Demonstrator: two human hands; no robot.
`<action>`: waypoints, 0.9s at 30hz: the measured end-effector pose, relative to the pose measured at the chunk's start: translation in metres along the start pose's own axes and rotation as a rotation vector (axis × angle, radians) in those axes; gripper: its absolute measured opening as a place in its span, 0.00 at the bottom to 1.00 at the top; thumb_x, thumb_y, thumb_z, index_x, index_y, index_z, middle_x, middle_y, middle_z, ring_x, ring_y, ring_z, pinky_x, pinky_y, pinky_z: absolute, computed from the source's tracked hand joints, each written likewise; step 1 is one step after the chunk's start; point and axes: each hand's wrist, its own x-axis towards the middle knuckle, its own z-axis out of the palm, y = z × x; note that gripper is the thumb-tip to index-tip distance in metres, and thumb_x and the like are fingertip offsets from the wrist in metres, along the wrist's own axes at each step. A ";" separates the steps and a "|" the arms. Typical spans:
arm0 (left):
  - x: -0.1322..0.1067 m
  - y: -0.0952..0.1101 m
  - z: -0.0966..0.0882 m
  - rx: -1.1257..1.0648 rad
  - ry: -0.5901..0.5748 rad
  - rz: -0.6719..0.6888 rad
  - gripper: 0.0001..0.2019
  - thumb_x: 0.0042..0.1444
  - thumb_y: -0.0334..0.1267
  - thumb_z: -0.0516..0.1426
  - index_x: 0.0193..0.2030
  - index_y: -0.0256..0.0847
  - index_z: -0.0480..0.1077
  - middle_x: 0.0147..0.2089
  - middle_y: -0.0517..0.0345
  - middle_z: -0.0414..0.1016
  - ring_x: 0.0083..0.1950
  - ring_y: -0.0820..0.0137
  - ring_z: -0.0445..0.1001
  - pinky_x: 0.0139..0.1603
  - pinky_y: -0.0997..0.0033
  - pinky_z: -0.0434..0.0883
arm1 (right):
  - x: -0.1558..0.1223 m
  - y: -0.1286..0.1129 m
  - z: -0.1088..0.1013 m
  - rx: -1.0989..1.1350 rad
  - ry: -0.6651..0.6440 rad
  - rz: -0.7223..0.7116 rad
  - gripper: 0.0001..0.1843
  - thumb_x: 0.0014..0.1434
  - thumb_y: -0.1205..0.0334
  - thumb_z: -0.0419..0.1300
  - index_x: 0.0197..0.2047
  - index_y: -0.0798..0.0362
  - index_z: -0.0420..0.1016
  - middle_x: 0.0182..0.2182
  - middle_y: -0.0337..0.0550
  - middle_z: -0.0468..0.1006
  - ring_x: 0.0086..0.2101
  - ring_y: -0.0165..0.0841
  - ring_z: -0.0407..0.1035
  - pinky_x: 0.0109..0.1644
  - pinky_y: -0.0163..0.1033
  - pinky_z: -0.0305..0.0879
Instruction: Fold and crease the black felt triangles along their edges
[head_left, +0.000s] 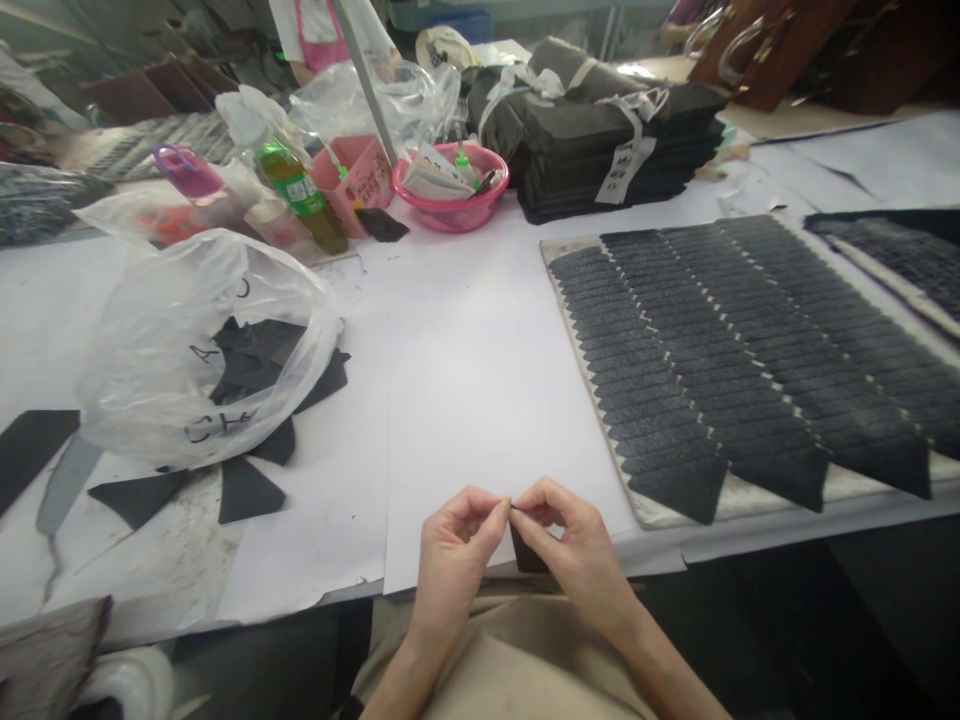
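Note:
Close to the table's front edge, my left hand [459,542] and my right hand [571,540] meet with thumbs and forefingers pinched together. Between them is a small black flat piece [528,556], perhaps leather or fabric, hanging below the fingertips. Both hands pinch its top edge; the fingers cover much of it. To the right lies a pale board [660,512] bearing overlapping rows of black pointed pieces [675,470]. On the left, a clear plastic bag [150,330] with similar black pieces [259,350] lies open, and several loose ones [251,490] are scattered around it.
A pink basin [450,212], a green-labelled bottle [304,195] and a pink box [364,175] stand at the back. Behind them are tied stacks of black sheets [592,150]. White paper [465,370] covers the table. Another person [330,35] stands beyond.

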 end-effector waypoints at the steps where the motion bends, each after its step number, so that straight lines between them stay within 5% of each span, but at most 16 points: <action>1: 0.000 0.000 0.000 -0.004 -0.002 -0.003 0.08 0.56 0.40 0.61 0.31 0.38 0.73 0.30 0.61 0.74 0.34 0.73 0.69 0.37 0.77 0.65 | 0.001 -0.001 0.000 0.014 0.000 0.009 0.09 0.62 0.58 0.59 0.32 0.53 0.71 0.26 0.36 0.71 0.29 0.28 0.65 0.35 0.33 0.62; 14: 0.002 -0.005 -0.006 -0.048 -0.041 -0.048 0.09 0.56 0.41 0.61 0.31 0.37 0.73 0.26 0.62 0.69 0.30 0.76 0.65 0.35 0.77 0.64 | 0.004 -0.002 -0.005 0.294 -0.121 0.185 0.13 0.62 0.53 0.60 0.34 0.55 0.72 0.30 0.38 0.77 0.33 0.29 0.69 0.39 0.32 0.64; 27: 0.004 -0.007 -0.006 -0.071 -0.040 -0.084 0.10 0.54 0.42 0.62 0.30 0.37 0.73 0.25 0.60 0.70 0.28 0.75 0.65 0.33 0.76 0.64 | 0.005 0.001 -0.006 0.326 -0.121 0.255 0.16 0.59 0.49 0.61 0.31 0.55 0.72 0.27 0.37 0.74 0.30 0.29 0.67 0.37 0.33 0.63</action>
